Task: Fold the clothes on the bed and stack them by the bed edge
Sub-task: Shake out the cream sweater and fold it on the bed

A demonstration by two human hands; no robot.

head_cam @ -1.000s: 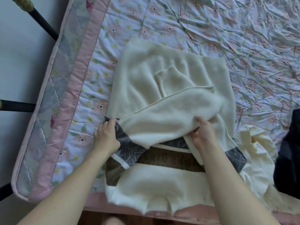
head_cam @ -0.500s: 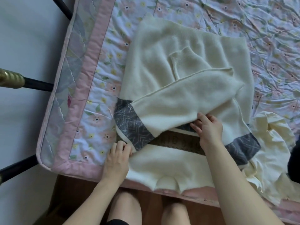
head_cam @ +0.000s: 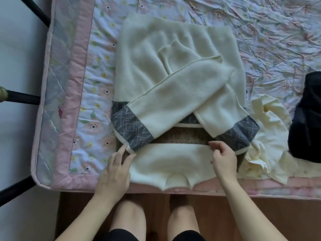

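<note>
Floral quilt (head_cam: 260, 32) under cream fleece sweater (head_cam: 149, 54), spread near the bed edge with both grey-cuffed sleeves crossed over the body; crumpled pale garment (head_cam: 271, 129) and dark garment (head_cam: 307, 119) alongside. Left hand (head_cam: 115, 173) resting with relaxed fingers at the left corner of the near band, right hand (head_cam: 224, 160) pinching that band's upper edge; best lifted evenly at both corners, carried over the sleeves, pressed flat

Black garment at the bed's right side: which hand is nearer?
Right. The right hand is at the cream sweater's near right edge, with crumpled cream cloth between it and the black garment. The left hand is at the sweater's far side.
</note>
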